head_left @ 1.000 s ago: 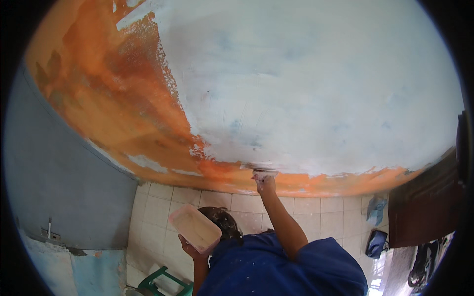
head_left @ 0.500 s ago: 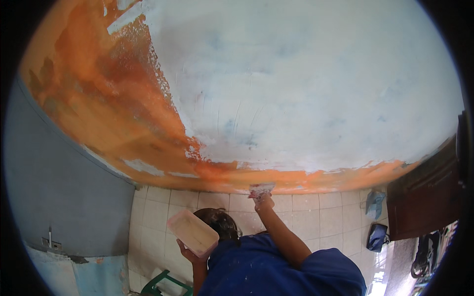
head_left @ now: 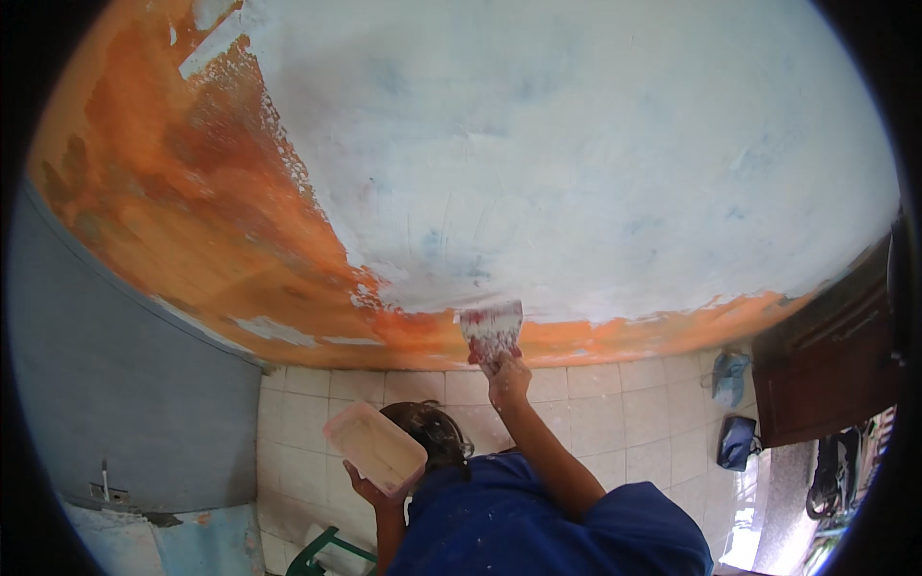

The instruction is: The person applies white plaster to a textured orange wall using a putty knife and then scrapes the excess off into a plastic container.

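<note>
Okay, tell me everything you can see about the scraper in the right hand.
The scraper has a broad, flat blade that flares toward its front edge, with red showing among patchy white smears; its material is unclear. Its handle is mostly hidden by the right hand gripping it. The blade points toward the wall, across the orange band; contact is unclear.

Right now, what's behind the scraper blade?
The wall: white above the scraper blade, orange to either side. The patch directly behind the blade is covered, so its colour can't be told.
</note>
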Available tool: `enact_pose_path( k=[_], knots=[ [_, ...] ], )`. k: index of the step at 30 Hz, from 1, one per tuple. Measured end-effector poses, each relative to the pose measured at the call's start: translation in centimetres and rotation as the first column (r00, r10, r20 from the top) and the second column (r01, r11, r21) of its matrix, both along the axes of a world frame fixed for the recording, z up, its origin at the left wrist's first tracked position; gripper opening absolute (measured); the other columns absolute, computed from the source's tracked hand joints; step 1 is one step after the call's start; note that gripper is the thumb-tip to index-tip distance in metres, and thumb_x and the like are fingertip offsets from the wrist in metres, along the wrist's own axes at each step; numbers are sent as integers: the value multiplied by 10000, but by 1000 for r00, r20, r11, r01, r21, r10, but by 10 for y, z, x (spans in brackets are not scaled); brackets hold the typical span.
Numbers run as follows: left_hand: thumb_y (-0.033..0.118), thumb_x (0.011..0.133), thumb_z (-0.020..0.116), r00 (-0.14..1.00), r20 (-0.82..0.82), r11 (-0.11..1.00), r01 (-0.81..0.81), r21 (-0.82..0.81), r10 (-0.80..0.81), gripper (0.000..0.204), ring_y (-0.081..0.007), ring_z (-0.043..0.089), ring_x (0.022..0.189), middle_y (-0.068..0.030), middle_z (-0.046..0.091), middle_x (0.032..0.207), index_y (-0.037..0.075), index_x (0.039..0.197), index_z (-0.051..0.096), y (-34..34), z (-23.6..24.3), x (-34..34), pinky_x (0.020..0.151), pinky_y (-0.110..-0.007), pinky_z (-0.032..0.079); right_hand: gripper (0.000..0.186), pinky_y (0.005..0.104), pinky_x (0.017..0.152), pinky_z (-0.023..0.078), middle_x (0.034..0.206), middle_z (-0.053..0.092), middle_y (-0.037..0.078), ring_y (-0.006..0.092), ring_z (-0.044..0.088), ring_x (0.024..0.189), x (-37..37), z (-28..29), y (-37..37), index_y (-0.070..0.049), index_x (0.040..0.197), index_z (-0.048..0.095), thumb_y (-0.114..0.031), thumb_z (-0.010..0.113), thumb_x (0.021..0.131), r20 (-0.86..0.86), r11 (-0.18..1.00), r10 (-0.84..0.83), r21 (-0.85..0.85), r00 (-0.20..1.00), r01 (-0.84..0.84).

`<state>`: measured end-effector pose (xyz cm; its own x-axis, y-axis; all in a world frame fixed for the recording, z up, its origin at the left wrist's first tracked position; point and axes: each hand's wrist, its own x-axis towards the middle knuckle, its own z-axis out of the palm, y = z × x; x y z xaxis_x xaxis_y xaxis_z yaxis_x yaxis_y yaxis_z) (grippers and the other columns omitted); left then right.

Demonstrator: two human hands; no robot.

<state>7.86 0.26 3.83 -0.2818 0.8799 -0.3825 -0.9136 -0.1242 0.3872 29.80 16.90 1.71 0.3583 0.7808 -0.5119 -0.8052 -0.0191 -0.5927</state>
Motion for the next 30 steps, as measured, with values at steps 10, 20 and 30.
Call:
enact_pose_path(
  k=[10, 20, 30],
  knots=[
    [567, 917, 371, 919, -363, 974, 203, 98, -155, 654, -325, 499, 1175, -125, 468, 1334, 97, 1372, 372, 24, -26, 10, 969, -505, 423, 332, 445, 908, 477, 1115, 585, 182, 322, 585, 1021, 54, 78, -72, 66, 1138, 501, -115, 475, 861, -112, 905, 377, 259, 920, -339],
    [443, 953, 390, 841, 93, 757, 424, 498, -533, 560, -282, 556, 1113, -131, 529, 1248, 67, 1368, 359, 82, 98, 99, 936, -432, 476, 224, 303, 593, 493, 789, 653, 106, 189, 634, 669, 75, 201, -105, 45, 1023, 558, -128, 518, 887, 733, 832, 421, -78, 535, -549],
    [456, 905, 495, 749, 214, 735, 478, 481, -627, 654, -339, 499, 1187, -172, 477, 1330, 49, 1392, 340, 74, 30, 120, 1002, -496, 405, 286, 404, 563, 496, 688, 601, 241, 396, 630, 622, 67, 227, -109, 58, 1046, 519, -11, 525, 768, 971, 868, 229, -233, -63, -437]
  ],
)
